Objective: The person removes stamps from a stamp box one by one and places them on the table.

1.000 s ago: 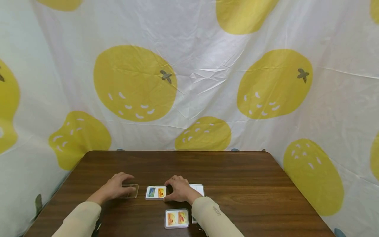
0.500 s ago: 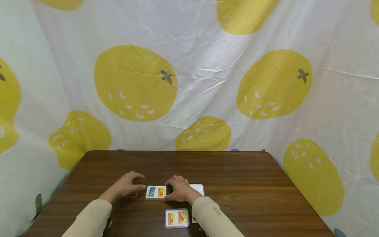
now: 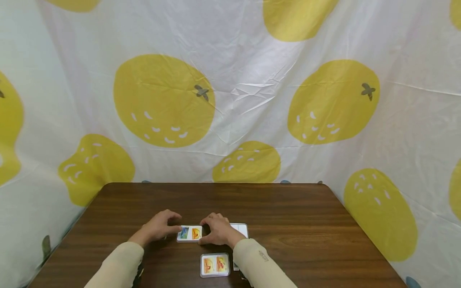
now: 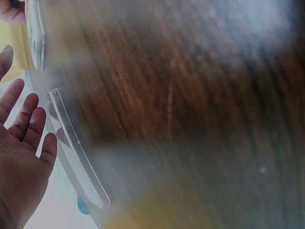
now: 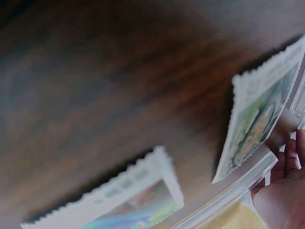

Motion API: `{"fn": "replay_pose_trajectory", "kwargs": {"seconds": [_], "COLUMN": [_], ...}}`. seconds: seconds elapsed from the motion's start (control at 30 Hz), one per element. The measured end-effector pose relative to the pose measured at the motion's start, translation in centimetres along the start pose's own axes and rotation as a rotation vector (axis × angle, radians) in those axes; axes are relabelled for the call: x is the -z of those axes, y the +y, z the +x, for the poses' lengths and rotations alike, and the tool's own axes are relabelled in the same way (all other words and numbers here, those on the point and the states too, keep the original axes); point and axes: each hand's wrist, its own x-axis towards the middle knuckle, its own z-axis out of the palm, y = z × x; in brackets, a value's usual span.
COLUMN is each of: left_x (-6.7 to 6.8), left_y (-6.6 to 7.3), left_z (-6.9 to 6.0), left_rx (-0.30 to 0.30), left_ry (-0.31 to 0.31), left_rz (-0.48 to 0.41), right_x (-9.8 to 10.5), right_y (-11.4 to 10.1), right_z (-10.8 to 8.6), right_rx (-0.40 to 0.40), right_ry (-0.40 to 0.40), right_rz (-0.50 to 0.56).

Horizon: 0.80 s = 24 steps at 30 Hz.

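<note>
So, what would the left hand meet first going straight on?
Probably the blue-and-orange stamp case; in the head view, the left hand overlaps its edge, though contact is unclear.

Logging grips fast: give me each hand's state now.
Left hand: open, holding nothing.
Right hand: closed, gripping one end of the blue-and-orange stamp case.

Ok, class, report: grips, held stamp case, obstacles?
Left grip relaxed at stamp case, contact unclear. Right grip pinching its right end. Clear case nearby, seemingly not blocking.

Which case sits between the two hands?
The case with a blue-green picture and an orange picture, between left hand and right hand; the case nearer the person shows two orange pictures, the clear case none.
</note>
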Motion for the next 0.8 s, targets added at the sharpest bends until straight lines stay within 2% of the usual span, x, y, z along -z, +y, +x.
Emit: {"fn": "replay_pose_trajectory", "kwargs": {"seconds": [0.53,0.8], "left_x": [-0.96,-0.99], "left_y": [-0.02,0.05], "left_z": [0.58,0.60], "left_rx": [0.015,0.011], "left_ry": [0.007,0.008], "left_rz": [0.044,0.052], "right_x": [-0.08,-0.18], "right_y": [0.07,0.16], "right_z": [-0.01,0.04], "right_rx": [0.005,0.005], "right_ry": [-0.007,-0.002], "right_rz": [0.003,0.001]}}
